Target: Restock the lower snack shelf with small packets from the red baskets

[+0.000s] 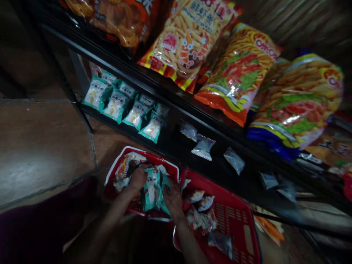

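Note:
Inside the left red basket (165, 167), green-and-white snack bags (151, 187) stand side by side between my two hands. My left hand (139, 178) is closed at the left edge of these bags, its fingertips partly hidden. On their right side my right hand (172, 196) curls round the outermost green bag, fingers bent. Smaller orange-and-white packets (130, 161) lie in the same basket, left of my left hand.
A second red basket (239, 216) on the right holds several small packets. Behind, the black lower shelf (176, 146) bears rows of green-and-white bags (114, 102) and loose small sachets (203, 146). Large cracker bags (189, 44) overhang the upper shelf.

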Motion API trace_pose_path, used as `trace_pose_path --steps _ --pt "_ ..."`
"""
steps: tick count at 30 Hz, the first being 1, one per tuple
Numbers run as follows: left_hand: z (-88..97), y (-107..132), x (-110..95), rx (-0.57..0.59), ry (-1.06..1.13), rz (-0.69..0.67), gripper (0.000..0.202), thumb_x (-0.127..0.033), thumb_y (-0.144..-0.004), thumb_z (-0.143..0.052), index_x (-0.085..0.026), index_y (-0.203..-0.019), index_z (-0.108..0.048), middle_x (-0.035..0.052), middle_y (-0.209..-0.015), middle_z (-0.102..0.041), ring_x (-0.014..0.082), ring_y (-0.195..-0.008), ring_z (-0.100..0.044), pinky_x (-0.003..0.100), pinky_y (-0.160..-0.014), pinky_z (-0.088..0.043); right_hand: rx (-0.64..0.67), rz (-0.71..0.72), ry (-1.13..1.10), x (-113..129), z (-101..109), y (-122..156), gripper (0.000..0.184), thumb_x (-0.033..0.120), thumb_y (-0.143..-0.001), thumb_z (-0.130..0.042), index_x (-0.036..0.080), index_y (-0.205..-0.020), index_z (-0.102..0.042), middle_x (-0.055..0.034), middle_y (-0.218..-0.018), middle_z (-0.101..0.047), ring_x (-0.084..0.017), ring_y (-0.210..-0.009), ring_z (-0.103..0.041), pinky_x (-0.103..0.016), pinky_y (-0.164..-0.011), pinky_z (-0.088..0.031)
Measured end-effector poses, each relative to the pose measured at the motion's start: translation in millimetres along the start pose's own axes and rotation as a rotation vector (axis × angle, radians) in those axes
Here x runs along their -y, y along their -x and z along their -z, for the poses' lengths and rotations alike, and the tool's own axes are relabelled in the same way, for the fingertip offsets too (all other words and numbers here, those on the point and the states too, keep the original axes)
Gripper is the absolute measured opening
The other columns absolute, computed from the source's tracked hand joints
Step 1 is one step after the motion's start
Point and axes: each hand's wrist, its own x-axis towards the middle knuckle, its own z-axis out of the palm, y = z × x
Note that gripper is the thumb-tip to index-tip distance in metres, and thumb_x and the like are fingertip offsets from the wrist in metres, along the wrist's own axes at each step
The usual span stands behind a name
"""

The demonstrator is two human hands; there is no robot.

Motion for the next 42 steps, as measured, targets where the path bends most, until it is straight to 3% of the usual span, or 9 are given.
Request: trace_pose_path --steps 4,8,13,15,19,23,31,37,42 --pt "0.7 2 10 -0.049 0.091 0.005 0.028 -0.009 -0.082 -0.050 -0.015 -0.105 -0.065 0.0066 -0.103 -0.069 0.0183 -0.096 -0.062 0.029 -0.089 -0.044 0.077 -0.041 0.026 -15 -15 18 0.051 0.034 -0.086 -0.041 0.013 -0.131 -0.050 -0.0112 -0.139 -0.048 -0.024 -0.132 -0.041 -0.043 -0.110 -0.033" --pt "4.9 7 7 -0.062 0.090 -0.023 0.026 -0.011 -0.082 -0.050 -0.013 -0.103 -0.064 0.0046 -0.089 -0.068 0.0166 -0.081 -0.063 0.028 -0.077 -0.048 0.061 -0.023 0.107 -8 -13 25 0.047 0.029 -0.086 -0.042 0.014 -0.129 -0.053 -0.0112 -0.137 -0.051 -0.024 -0.131 -0.042 -0.040 -0.109 -0.034" --pt "18.7 7 -19 -0.100 0.055 -0.107 0.022 -0.007 -0.079 -0.049 -0.014 -0.092 -0.065 0.0059 -0.092 -0.068 0.0172 -0.088 -0.062 0.028 -0.084 -0.045 0.113 -0.109 0.202 14 23 11 0.044 0.032 -0.091 -0.037 0.020 -0.131 -0.051 -0.0107 -0.103 -0.071 -0.025 -0.091 -0.067 -0.039 -0.082 -0.050" --pt "25.5 3 -34 -0.113 0.035 -0.120 0.021 -0.007 -0.078 -0.049 -0.014 -0.090 -0.064 0.0057 -0.088 -0.068 0.0168 -0.085 -0.062 0.027 -0.082 -0.045 0.008 -0.109 0.184 17 42 -4 0.042 0.034 -0.093 -0.031 0.021 -0.125 -0.056 -0.0091 -0.095 -0.072 -0.023 -0.081 -0.068 -0.036 -0.076 -0.050" --pt "38.2 -11 -64 -0.124 0.030 -0.186 0.018 -0.012 -0.079 -0.050 -0.014 -0.090 -0.064 0.0050 -0.087 -0.066 0.0157 -0.081 -0.060 0.025 -0.076 -0.045 -0.336 0.141 0.064 18 76 -53 0.039 0.030 -0.093 -0.032 0.016 -0.115 -0.061 -0.0101 -0.109 -0.067 -0.021 -0.101 -0.061 -0.035 -0.091 -0.046" --pt "42.0 -24 -79 -0.079 0.089 -0.235 0.015 -0.020 -0.078 -0.053 -0.015 -0.086 -0.065 0.0031 -0.081 -0.065 0.0163 -0.078 -0.059 0.024 -0.069 -0.045 -0.445 0.313 0.120 25 102 -116 0.038 0.023 -0.090 -0.038 0.016 -0.120 -0.060 -0.0113 -0.125 -0.058 -0.024 -0.118 -0.049 -0.040 -0.103 -0.039" --pt "22.4 -29 -63 0.030 -0.018 -0.117 0.019 -0.019 -0.077 -0.053 -0.015 -0.088 -0.068 0.0063 -0.085 -0.068 0.0184 -0.076 -0.061 0.026 -0.069 -0.045 -0.267 0.300 0.327 50 110 -182 0.048 0.019 -0.087 -0.041 0.022 -0.134 -0.048 -0.0083 -0.136 -0.051 -0.026 -0.127 -0.040 -0.041 -0.107 -0.029" --pt "26.2 -24 -80 0.080 -0.122 -0.148 0.020 -0.015 -0.075 -0.054 -0.016 -0.085 -0.071 0.0100 -0.087 -0.071 0.0250 -0.084 -0.064 0.030 -0.074 -0.044 -0.087 0.245 0.522 81 116 -204 0.048 0.029 -0.091 -0.039 0.025 -0.138 -0.042 -0.0103 -0.140 -0.048 -0.033 -0.124 -0.043 -0.050 -0.102 -0.029" --pt "24.0 -28 -88 0.143 -0.161 -0.153 0.022 -0.016 -0.077 -0.051 -0.016 -0.090 -0.070 0.0089 -0.095 -0.071 0.0223 -0.094 -0.063 0.028 -0.082 -0.043 -0.011 0.167 0.570 69 116 -217 0.047 0.032 -0.092 -0.036 0.023 -0.137 -0.044 -0.0137 -0.139 -0.048 -0.032 -0.122 -0.046 -0.049 -0.099 -0.032"
